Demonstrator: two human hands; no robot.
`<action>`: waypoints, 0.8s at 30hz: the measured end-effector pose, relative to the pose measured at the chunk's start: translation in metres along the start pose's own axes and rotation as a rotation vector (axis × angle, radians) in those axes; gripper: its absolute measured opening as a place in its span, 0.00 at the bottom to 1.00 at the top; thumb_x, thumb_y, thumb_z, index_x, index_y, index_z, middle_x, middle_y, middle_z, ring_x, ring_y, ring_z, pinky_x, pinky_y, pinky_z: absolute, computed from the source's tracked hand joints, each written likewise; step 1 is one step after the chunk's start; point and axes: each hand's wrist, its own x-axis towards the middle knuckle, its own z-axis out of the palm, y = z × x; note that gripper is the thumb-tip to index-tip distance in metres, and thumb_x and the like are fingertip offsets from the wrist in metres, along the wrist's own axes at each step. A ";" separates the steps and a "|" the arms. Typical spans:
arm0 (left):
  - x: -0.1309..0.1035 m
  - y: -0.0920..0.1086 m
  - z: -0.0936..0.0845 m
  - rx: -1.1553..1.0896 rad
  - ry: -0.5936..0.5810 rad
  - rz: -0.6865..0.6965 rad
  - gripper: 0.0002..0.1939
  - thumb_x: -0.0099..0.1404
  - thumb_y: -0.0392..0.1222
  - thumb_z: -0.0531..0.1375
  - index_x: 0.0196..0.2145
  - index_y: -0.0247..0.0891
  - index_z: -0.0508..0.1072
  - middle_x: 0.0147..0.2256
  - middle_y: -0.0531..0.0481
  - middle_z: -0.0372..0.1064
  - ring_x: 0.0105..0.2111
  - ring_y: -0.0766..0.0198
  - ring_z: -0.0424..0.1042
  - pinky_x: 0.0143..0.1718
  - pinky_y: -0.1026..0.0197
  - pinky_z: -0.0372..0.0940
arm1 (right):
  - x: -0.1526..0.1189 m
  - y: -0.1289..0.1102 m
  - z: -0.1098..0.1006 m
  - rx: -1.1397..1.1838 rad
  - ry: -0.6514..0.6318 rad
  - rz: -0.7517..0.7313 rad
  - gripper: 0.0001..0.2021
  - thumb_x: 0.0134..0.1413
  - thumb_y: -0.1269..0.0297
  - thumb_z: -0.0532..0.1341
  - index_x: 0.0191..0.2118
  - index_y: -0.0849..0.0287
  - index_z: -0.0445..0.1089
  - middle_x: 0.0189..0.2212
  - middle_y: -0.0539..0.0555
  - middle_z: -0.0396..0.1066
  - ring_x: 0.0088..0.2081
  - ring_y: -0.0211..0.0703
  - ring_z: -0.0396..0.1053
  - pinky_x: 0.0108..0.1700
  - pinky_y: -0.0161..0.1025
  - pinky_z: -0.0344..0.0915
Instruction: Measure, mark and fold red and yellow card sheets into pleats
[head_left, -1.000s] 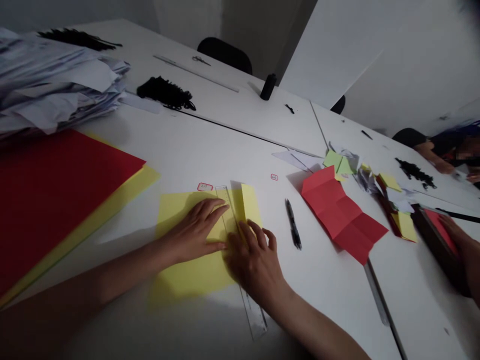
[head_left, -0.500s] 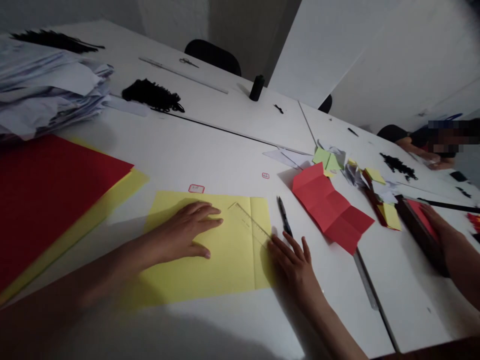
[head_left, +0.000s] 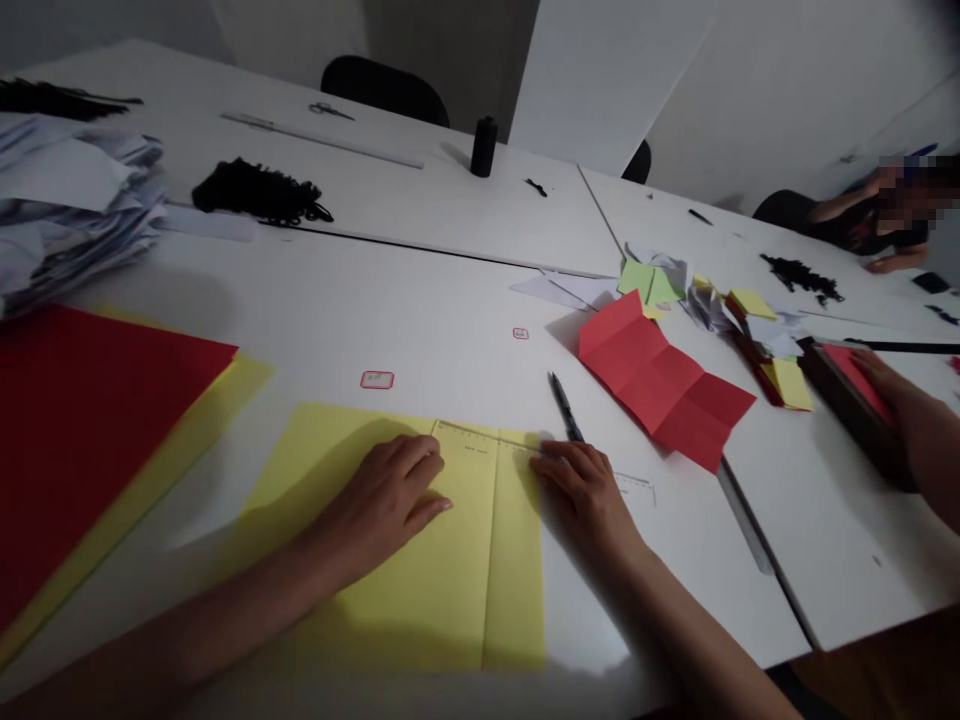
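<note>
A yellow sheet (head_left: 450,580) with a vertical crease near its right side lies on the white table. Across its upper part lies a clear ruler (head_left: 480,436), its right end reaching past the sheet. My left hand (head_left: 394,495) rests on the sheet, fingertips at the ruler's left end, fingers curled and thumb apart. My right hand (head_left: 589,490) is closed on the ruler at the sheet's right edge, fingers bent together. A black pen (head_left: 565,408) lies just beyond my right hand.
Red and yellow sheets (head_left: 112,400) and crumpled papers (head_left: 75,200) lie left. Creased red paper (head_left: 664,380) is on the right, near another person's hand (head_left: 892,390) on a dark box. Black yarn (head_left: 259,190) and a black cylinder (head_left: 484,147) stand farther back.
The ruler has turned from slanting to nearly level across the sheet. My left hand has come to its left end with fingers more curled; my right fingers have bent onto it. The view has shifted.
</note>
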 end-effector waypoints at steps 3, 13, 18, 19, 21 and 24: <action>-0.001 0.000 0.011 0.069 0.047 0.054 0.19 0.67 0.44 0.57 0.53 0.36 0.65 0.54 0.43 0.62 0.51 0.53 0.62 0.52 0.51 0.58 | 0.008 0.006 0.001 0.023 -0.028 0.003 0.11 0.63 0.69 0.56 0.47 0.56 0.71 0.46 0.57 0.72 0.47 0.48 0.68 0.46 0.48 0.65; 0.001 -0.009 0.011 0.175 -0.014 0.079 0.26 0.68 0.48 0.54 0.61 0.39 0.57 0.60 0.46 0.59 0.57 0.54 0.58 0.56 0.50 0.48 | 0.012 0.019 0.006 0.125 -0.031 0.025 0.13 0.63 0.71 0.55 0.50 0.53 0.69 0.49 0.57 0.70 0.50 0.49 0.66 0.48 0.51 0.66; 0.000 -0.010 0.011 0.185 -0.011 0.096 0.26 0.68 0.45 0.54 0.61 0.38 0.58 0.59 0.46 0.61 0.56 0.54 0.60 0.55 0.51 0.48 | 0.011 0.020 0.006 0.163 -0.024 0.021 0.14 0.63 0.71 0.56 0.52 0.52 0.68 0.50 0.57 0.69 0.51 0.50 0.66 0.48 0.52 0.67; 0.000 -0.010 0.011 0.182 -0.012 0.100 0.25 0.68 0.45 0.54 0.61 0.38 0.58 0.59 0.45 0.61 0.56 0.54 0.60 0.55 0.51 0.48 | 0.011 0.020 0.006 0.165 -0.014 0.021 0.14 0.62 0.71 0.56 0.52 0.52 0.68 0.50 0.58 0.69 0.51 0.50 0.66 0.48 0.53 0.67; 0.000 -0.011 0.010 0.175 -0.015 0.106 0.25 0.68 0.44 0.54 0.61 0.38 0.58 0.58 0.44 0.61 0.56 0.54 0.60 0.55 0.51 0.48 | 0.010 0.020 0.007 0.164 0.003 0.023 0.14 0.62 0.71 0.57 0.51 0.53 0.68 0.50 0.58 0.69 0.50 0.51 0.67 0.48 0.53 0.67; 0.000 -0.012 0.009 0.167 -0.018 0.107 0.26 0.68 0.45 0.54 0.61 0.38 0.58 0.58 0.44 0.61 0.56 0.54 0.60 0.55 0.51 0.49 | 0.009 0.020 0.009 0.160 0.013 0.028 0.14 0.62 0.71 0.57 0.51 0.53 0.68 0.50 0.57 0.69 0.50 0.52 0.67 0.48 0.53 0.67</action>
